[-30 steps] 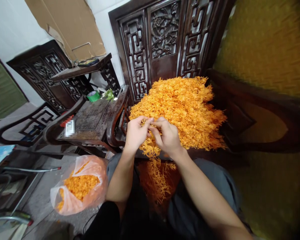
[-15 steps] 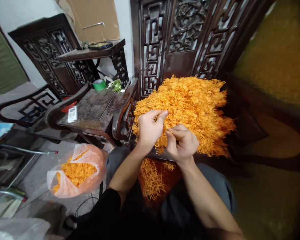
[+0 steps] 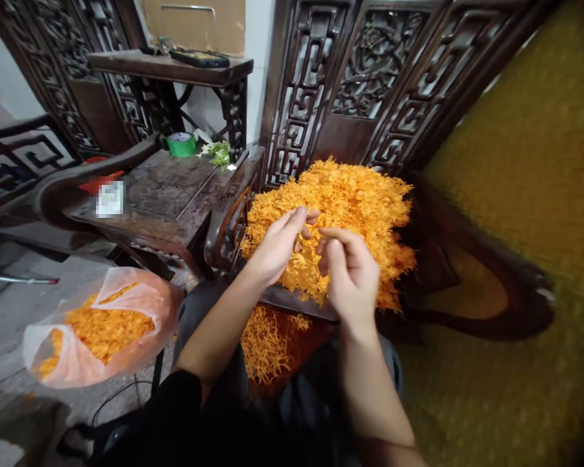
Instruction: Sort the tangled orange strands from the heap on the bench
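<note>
A big heap of thin orange strands (image 3: 350, 201) lies on the seat of a dark carved wooden chair (image 3: 292, 299). Both hands hover over the heap's near edge. My left hand (image 3: 277, 250) has its fingers stretched out and apart, tips close to my right hand. My right hand (image 3: 351, 275) shows its back to the camera, fingers curled toward the thumb; what is between them is hidden. More orange strands (image 3: 267, 340) lie lower down between my knees.
A clear plastic bag (image 3: 97, 331) part-filled with orange strands sits on the floor at the left. A second dark chair (image 3: 165, 194) stands beside it, with a green tape roll (image 3: 181, 144) and greenery behind. A yellow cushion (image 3: 525, 194) fills the right.
The view has swung left and down. My hands, pinched together over the heap a second ago, have come apart; the left hand's fingers have spread and the right hand has lifted slightly.
</note>
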{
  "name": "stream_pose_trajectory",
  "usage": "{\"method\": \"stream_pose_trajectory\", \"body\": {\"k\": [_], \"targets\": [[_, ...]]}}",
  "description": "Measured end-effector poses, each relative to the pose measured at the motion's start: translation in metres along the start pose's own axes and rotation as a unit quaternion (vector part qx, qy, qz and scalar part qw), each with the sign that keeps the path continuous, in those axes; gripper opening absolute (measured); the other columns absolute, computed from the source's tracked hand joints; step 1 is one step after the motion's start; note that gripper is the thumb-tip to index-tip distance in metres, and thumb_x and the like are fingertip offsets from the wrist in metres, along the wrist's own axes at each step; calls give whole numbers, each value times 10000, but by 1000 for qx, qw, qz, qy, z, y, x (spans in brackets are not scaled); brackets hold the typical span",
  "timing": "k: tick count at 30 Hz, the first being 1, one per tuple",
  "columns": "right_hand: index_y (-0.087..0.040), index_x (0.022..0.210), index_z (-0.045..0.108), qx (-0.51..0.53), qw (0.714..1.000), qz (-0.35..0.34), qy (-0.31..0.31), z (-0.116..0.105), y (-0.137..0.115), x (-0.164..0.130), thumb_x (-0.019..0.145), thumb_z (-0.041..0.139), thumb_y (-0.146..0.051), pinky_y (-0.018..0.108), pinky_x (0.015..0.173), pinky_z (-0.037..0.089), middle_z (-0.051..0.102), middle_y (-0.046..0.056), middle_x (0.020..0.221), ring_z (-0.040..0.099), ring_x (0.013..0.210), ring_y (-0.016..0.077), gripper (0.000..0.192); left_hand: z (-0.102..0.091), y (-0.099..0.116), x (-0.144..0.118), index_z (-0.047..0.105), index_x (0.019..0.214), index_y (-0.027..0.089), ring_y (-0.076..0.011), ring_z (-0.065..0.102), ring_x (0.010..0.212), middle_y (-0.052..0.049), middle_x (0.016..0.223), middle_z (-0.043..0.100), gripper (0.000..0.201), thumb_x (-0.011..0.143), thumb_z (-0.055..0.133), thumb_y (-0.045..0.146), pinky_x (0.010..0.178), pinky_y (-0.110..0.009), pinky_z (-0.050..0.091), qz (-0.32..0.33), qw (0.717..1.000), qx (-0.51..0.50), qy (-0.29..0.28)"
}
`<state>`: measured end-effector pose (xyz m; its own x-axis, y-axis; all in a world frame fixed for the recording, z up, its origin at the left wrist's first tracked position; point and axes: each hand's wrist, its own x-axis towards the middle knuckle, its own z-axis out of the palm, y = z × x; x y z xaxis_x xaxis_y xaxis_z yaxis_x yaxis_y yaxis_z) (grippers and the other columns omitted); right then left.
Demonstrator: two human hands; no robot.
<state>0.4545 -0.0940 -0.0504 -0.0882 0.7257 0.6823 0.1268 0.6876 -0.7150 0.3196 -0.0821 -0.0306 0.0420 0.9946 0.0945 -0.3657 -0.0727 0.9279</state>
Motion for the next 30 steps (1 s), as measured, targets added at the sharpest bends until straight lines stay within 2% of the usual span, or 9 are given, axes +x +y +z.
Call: {"method": "stream_pose_trajectory", "body": {"k": [2,5,9,12,16,21,24,27,30], "targets": [[-199,1285,623,-161,985,-54,-12,4,4,-1,1028,568,-263,407,871,598,696,123,1156,688,1036,223,270,2,-1,-2,735,1207,194,-254,606,1227,-113,1273,693,459,1016,503,541,997,-378,505,-11,999,-24,-28],[-166,1350,551,-250,961,-112,-32,6,10,0,1001,634,-310,416,843,595,676,146,1170,683,1013,240,386,-2,2,-5,746,1192,183,-273,554,1344,-120,1275,699,430,996,542,506,1133,-417,431,-21,994,-34,-97],[-178,1269,569,-255,953,-162,-3,3,16,3,1015,598,-226,345,789,580,689,98,1076,680,926,192,260,-20,10,-5,789,1092,190,-205,651,1113,-98,1195,728,295,944,648,402,943,-321,527,-30,991,7,-131],[-186,1210,586,-246,952,-181,14,1,20,4,1017,566,-181,310,739,556,678,62,982,656,838,161,194,-29,12,-2,796,1062,194,-119,608,761,-65,987,740,275,864,765,382,648,-239,479,-15,993,56,-99],[-175,1120,602,-242,947,-210,20,0,16,-3,999,579,-173,286,644,509,654,48,878,614,750,149,123,-27,0,6,755,849,164,-69,449,570,-1,714,632,242,750,871,352,519,-214,339,16,996,73,-57],[-228,965,626,-149,944,-295,4,-4,-23,-17,1009,511,-174,264,577,471,606,-6,716,569,638,123,135,-25,-16,25,609,710,165,-57,338,506,39,626,484,237,847,758,288,479,-222,241,70,985,49,150],[-205,967,645,-222,941,-249,-57,-10,-27,-9,1019,501,-158,266,682,526,696,39,886,659,812,139,160,-30,-13,28,614,772,187,-64,340,507,33,663,499,261,851,773,379,476,-246,233,76,986,70,134],[-156,1079,651,-353,922,-146,-63,-18,0,-9,1042,452,-154,315,731,545,708,114,1068,664,928,193,202,-37,-3,22,618,806,226,-82,370,527,27,673,523,312,829,792,485,479,-278,229,82,984,118,102],[-171,1265,623,-433,887,-81,-140,-28,29,-35,1044,395,-132,334,709,542,689,118,1103,640,948,217,320,-40,4,15,624,833,251,-84,359,544,35,675,531,306,845,774,518,489,-296,217,92,981,151,81]]}}
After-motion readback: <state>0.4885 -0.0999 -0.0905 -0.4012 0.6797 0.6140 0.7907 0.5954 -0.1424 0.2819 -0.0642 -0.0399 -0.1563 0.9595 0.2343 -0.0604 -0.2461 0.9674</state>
